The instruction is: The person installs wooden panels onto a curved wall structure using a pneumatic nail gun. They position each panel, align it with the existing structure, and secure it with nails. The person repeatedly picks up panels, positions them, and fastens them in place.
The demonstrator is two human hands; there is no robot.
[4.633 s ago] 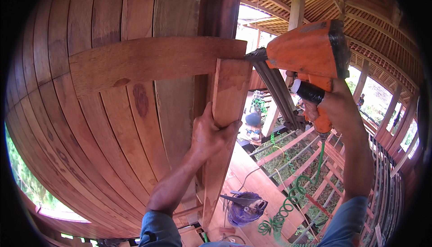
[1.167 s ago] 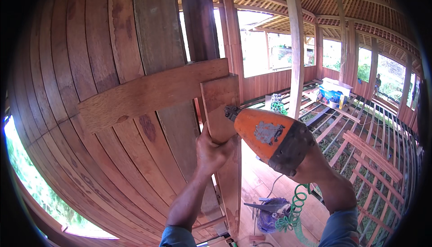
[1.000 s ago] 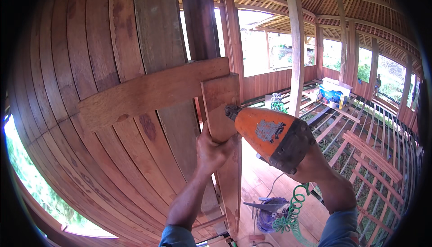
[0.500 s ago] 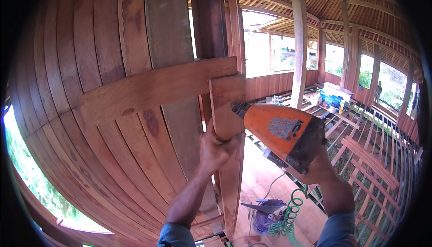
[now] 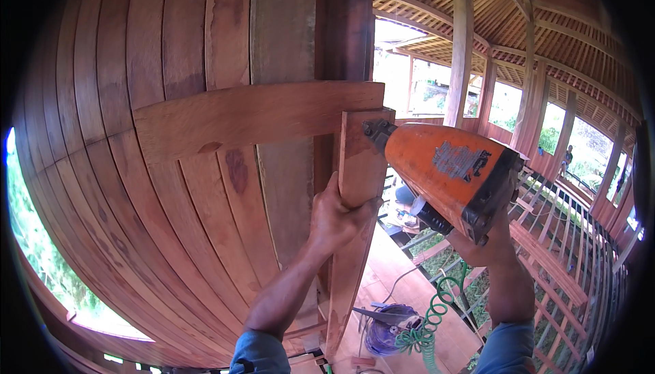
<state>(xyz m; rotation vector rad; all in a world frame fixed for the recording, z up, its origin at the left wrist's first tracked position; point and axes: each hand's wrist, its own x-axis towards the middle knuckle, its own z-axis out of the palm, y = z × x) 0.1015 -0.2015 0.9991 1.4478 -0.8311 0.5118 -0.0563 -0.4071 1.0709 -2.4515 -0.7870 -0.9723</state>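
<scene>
An orange nail gun (image 5: 437,159) with a black nose and black rear housing is gripped by my right hand (image 5: 483,248). Its nose presses against, or sits very close to, the upper part of a short wooden board (image 5: 359,162). My left hand (image 5: 334,217) clasps that board's lower end, thumb pointing up along its left edge. The board stands upright against a tall wooden post (image 5: 351,258). Just left of its top, a horizontal plank (image 5: 263,120) crosses the wall. From the gun's handle hangs a green coiled air hose (image 5: 437,306).
A wall of vertical wooden boards (image 5: 184,237) fills the left side. Below, a purple bucket (image 5: 385,333) stands on floorboards (image 5: 437,333) with a handsaw (image 5: 389,317) across its top. Open floor joists and loose planks (image 5: 549,265) lie to the right. A distant person (image 5: 568,158) is there too.
My view has shifted, so the wall and plank appear farther right. The nail gun's nose has moved up toward the board's top. Both hands keep their holds.
</scene>
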